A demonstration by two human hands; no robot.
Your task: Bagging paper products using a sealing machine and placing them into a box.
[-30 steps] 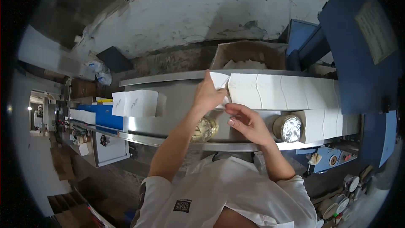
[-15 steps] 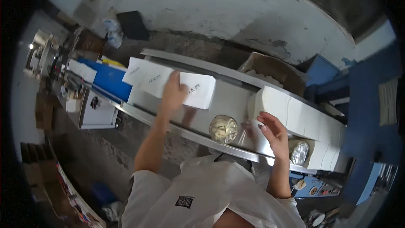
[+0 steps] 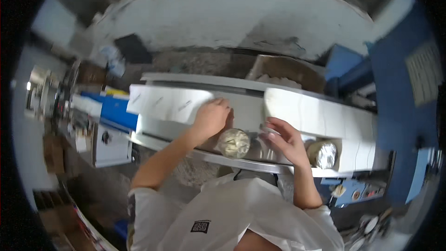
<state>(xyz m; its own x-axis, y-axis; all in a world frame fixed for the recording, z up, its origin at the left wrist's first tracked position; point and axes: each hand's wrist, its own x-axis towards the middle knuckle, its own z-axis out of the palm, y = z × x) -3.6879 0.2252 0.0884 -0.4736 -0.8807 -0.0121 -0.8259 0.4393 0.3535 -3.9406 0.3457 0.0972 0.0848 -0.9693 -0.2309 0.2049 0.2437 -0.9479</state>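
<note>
White sheets with small dark print (image 3: 169, 103) lie in an overlapping row on the left part of a metal conveyor-like channel (image 3: 248, 102). At the row's right end is my left hand (image 3: 213, 120), its fingers bent down by the sheets' edge and slightly blurred; it grips nothing that I can see. My right hand (image 3: 285, 140) hovers open, fingers apart, beside the near-left end of a long row of white paper stacks (image 3: 320, 114). Between my hands, close to the front rail, stands a round, shiny, foil-like object (image 3: 233, 143).
Another round foil-wrapped object (image 3: 323, 153) sits by the paper stacks. Behind the channel is an open cardboard box (image 3: 297, 72) with white pieces inside. A blue machine (image 3: 402, 79) rises at the right; a blue surface (image 3: 118, 112) adjoins the channel's left end.
My left hand has slid from on top of the printed sheets to their right end. My right hand stays open near the paper stacks. The whole view has shifted and turned slightly.
</note>
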